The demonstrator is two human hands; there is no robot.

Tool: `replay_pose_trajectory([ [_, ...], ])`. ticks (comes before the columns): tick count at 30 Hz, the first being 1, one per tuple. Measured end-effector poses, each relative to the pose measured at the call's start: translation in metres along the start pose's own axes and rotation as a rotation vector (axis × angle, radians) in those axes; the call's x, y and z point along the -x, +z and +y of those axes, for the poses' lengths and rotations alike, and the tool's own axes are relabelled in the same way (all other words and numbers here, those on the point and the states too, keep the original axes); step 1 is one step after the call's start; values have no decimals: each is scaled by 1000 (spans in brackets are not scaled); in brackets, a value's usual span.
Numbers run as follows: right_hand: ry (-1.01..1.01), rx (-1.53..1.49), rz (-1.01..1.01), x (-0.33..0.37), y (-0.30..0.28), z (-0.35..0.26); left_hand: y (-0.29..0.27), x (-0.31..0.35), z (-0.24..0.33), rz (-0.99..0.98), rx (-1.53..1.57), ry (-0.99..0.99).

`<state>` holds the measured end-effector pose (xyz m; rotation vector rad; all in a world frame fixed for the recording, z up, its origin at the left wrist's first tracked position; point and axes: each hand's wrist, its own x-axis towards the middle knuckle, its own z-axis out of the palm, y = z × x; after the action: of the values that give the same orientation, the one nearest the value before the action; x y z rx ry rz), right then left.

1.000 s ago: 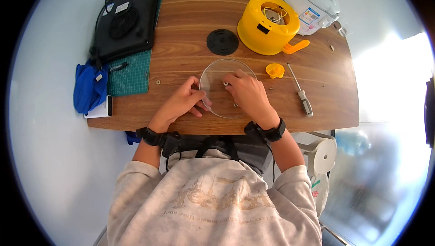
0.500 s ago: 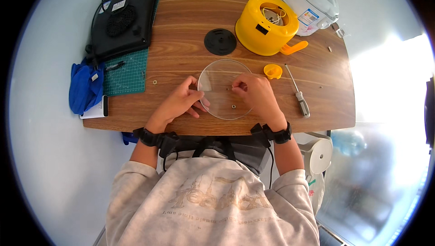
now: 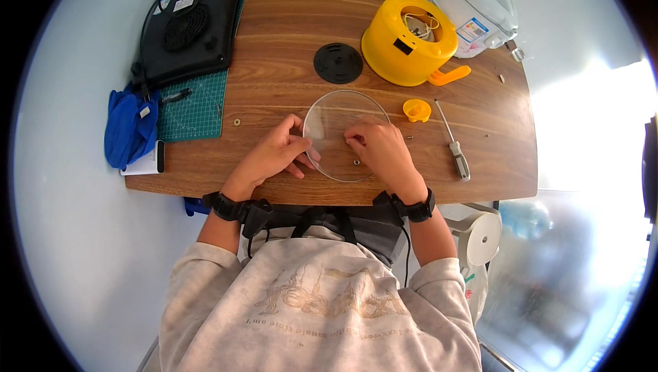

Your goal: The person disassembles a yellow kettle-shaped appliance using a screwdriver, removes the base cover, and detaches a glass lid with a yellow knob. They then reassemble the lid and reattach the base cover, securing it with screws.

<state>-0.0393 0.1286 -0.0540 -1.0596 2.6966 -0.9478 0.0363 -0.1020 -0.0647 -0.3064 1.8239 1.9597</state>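
My left hand (image 3: 279,148) grips the left rim of a round clear glass lid (image 3: 332,113), thumb above and fingers beneath. My right hand (image 3: 384,151) is over the lid, thumb and fingertips pinched together near its middle. What those fingertips hold, if anything, is too small to tell. A small ring-shaped nut (image 3: 356,162) shows close to the lid's near edge, beside my right hand. To the right of the lid lie a small yellow cup-shaped knob (image 3: 417,110), a tiny screw-like piece (image 3: 410,137) and a screwdriver (image 3: 460,159) with a grey handle.
Beyond the lid are a black disc (image 3: 338,64) and a yellow pot body (image 3: 394,57) with wires inside. A white appliance (image 3: 480,9) stands far right. At left, a black appliance (image 3: 188,29) lies on a green cutting mat (image 3: 199,108), near a blue cloth (image 3: 130,132).
My right hand has shifted slightly left and nearer to me over the lid, uncovering the tiny screw-like piece on its right. My left hand keeps its hold on the rim.
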Motion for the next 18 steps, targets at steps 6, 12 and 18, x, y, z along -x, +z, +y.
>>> replay_pose_trajectory([
  [6,-37,166,-5,8,0,-5,1,0,2,9,-25,-8],
  [12,5,267,-87,13,-10,-12,-1,-1,-3,-12,-26,5],
  [18,59,404,-218,11,-11,-22,-3,-2,-3,-16,-5,-12],
])
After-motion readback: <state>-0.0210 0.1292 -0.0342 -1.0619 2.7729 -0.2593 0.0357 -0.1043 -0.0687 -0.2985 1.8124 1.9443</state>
